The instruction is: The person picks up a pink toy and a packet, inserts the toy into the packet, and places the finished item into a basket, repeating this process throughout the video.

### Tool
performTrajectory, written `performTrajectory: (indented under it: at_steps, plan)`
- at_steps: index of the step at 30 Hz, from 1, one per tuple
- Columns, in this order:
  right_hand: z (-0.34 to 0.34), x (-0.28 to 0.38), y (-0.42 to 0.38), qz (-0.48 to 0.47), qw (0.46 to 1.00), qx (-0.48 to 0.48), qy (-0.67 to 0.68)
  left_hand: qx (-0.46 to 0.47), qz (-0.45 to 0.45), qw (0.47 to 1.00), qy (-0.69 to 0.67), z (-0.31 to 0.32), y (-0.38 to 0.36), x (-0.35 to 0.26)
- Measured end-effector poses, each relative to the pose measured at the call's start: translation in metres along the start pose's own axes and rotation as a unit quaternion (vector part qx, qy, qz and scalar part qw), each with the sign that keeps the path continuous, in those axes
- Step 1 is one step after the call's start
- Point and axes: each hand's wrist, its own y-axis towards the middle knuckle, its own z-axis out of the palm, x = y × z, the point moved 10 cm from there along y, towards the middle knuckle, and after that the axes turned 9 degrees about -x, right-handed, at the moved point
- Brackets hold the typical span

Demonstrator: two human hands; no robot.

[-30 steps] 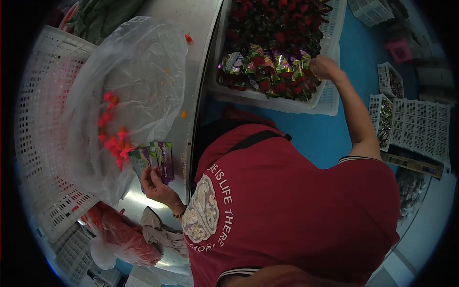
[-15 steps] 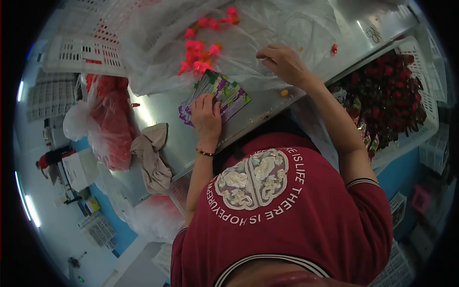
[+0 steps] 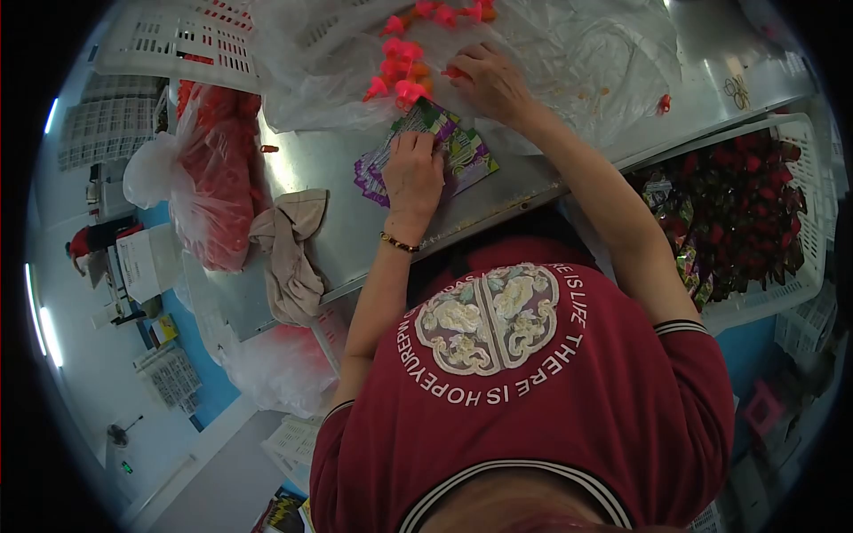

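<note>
My left hand (image 3: pixel 415 176) rests on a fanned stack of purple and green printed packets (image 3: pixel 469 160) on the metal table (image 3: pixel 351 173). Its fingers curl over the packets. Above and to the right, my right hand (image 3: pixel 493 82) pinches a small red-orange piece (image 3: pixel 456 72) at its fingertips, over clear plastic sheeting (image 3: pixel 569 75). Several bright pink pieces with orange parts (image 3: pixel 402 67) lie on the plastic, left of my right hand and above the packets.
White basket (image 3: pixel 178 44) at upper left, bag of red items (image 3: pixel 213 195) below it, beige cloth (image 3: pixel 293 253) at the table edge. At right, a white crate (image 3: pixel 813 209) holds dark red wrapped items (image 3: pixel 742 209). Rubber bands (image 3: pixel 737 91) lie upper right. A person (image 3: pixel 96 238) is far left.
My right hand has moved left toward the pink pieces and now has a red-orange piece at its fingertips. The yellow-orange piece near the table edge is no longer visible. The view has shifted.
</note>
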Motion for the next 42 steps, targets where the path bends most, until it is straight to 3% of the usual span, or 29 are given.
performTrajectory:
  at_steps: [1, 2, 4, 5, 7, 10, 14, 16, 19, 22, 23, 25, 26, 28, 32, 34, 38, 42]
  plan:
    - [-0.021, -0.004, -0.005, 0.020, 0.997, -0.071, 0.033, 0.001, 0.002, 1.000, -0.003, 0.002, 0.002, -0.002]
    - [-0.029, -0.004, -0.011, 0.020, 0.997, -0.070, 0.030, 0.001, 0.009, 1.000, -0.014, 0.003, 0.005, -0.007]
    - [-0.050, -0.014, -0.023, 0.113, 0.989, -0.081, 0.059, 0.006, 0.016, 1.000, -0.026, 0.006, 0.003, -0.010]
    - [-0.058, -0.014, -0.025, 0.114, 0.988, -0.082, 0.057, 0.011, 0.017, 1.000, -0.018, 0.008, 0.005, -0.009]
    - [-0.041, -0.038, -0.043, 0.279, 0.940, 0.019, 0.197, 0.018, 0.017, 1.000, -0.010, 0.011, 0.004, -0.008]
    - [-0.040, -0.045, -0.058, 0.313, 0.907, -0.012, 0.281, -0.002, -0.004, 1.000, -0.015, 0.008, 0.006, -0.001]
    - [-0.053, -0.040, -0.064, 0.222, 0.959, -0.007, 0.176, 0.000, -0.022, 1.000, -0.011, 0.012, 0.008, 0.005]
    - [-0.065, -0.018, -0.057, 0.099, 0.994, 0.013, 0.046, -0.011, -0.007, 1.000, 0.000, 0.012, 0.009, 0.003]
    - [-0.058, -0.015, -0.063, 0.039, 0.995, 0.059, -0.065, -0.012, -0.029, 1.000, -0.002, 0.013, 0.008, 0.007]
    - [-0.055, -0.013, -0.061, 0.050, 0.981, 0.097, -0.159, -0.064, -0.049, 0.995, -0.054, 0.006, 0.005, 0.012]
    - [-0.055, -0.005, -0.057, 0.047, 0.982, 0.096, -0.158, -0.100, -0.071, 0.986, -0.109, -0.001, 0.001, 0.018]
    - [-0.046, -0.003, -0.052, 0.189, 0.977, 0.091, 0.038, -0.138, -0.094, 0.972, -0.163, -0.006, -0.003, 0.026]
    - [-0.039, 0.006, -0.049, 0.187, 0.977, 0.093, 0.041, -0.151, -0.104, 0.967, -0.179, -0.007, -0.004, 0.029]
    - [-0.017, 0.020, -0.047, 0.249, 0.930, 0.104, 0.251, -0.167, -0.113, 0.960, -0.194, -0.010, -0.005, 0.031]
    - [0.002, 0.034, -0.051, 0.202, 0.950, 0.079, 0.224, -0.166, -0.152, 0.948, -0.226, -0.004, -0.009, 0.041]
    - [0.001, 0.039, -0.054, 0.135, 0.979, 0.131, 0.075, -0.174, -0.153, 0.944, -0.236, -0.004, -0.010, 0.045]
    - [-0.007, 0.034, -0.058, 0.167, 0.972, 0.158, 0.058, -0.168, -0.174, 0.935, -0.259, -0.001, -0.010, 0.046]
    - [-0.016, 0.039, -0.048, 0.163, 0.980, 0.049, 0.107, -0.175, -0.129, 0.952, -0.214, -0.007, -0.007, 0.033]
